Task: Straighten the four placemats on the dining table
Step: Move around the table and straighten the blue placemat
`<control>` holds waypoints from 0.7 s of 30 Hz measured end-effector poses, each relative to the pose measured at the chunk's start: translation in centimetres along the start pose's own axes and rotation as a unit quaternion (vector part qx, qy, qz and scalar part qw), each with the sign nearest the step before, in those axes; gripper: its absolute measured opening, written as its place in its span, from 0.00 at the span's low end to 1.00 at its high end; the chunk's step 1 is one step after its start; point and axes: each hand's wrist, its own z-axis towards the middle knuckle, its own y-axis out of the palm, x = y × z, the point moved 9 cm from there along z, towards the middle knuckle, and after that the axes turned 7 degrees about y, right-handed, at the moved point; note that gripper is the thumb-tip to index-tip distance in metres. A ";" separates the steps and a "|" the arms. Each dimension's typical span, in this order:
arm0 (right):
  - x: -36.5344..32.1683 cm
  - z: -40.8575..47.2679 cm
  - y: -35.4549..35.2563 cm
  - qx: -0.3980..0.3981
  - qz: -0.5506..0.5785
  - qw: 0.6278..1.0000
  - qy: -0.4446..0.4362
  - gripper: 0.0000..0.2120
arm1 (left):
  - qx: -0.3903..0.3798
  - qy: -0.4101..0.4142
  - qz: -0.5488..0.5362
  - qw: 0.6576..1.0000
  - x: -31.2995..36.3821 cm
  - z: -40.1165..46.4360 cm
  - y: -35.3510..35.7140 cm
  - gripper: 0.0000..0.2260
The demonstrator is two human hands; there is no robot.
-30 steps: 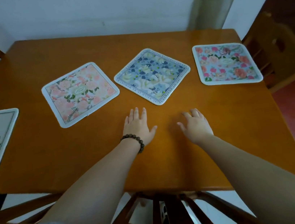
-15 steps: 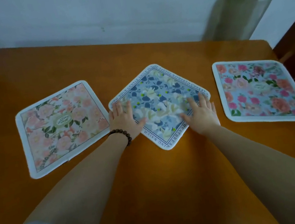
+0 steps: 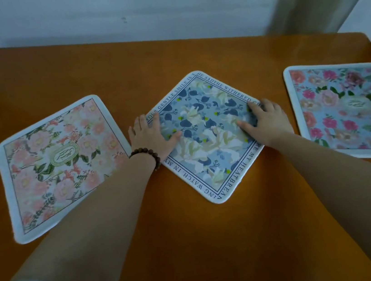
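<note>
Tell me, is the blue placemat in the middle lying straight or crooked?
Crooked. The blue placemat sits like a diamond, one corner pointing toward the person, with the left hand and right hand flat on its side corners.

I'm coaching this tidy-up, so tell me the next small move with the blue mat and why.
Probably turn the blue placemat an eighth-turn. It sits cornerwise, one corner pointing at the person, while the pink placemat beside it lies nearer square. The left hand and right hand are flat on its side corners.
</note>
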 end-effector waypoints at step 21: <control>4.3 -21.4 3.1 -0.045 -0.027 0.997 0.048 0.40 | -0.056 0.029 -0.038 0.997 2.2 -20.8 3.1 0.46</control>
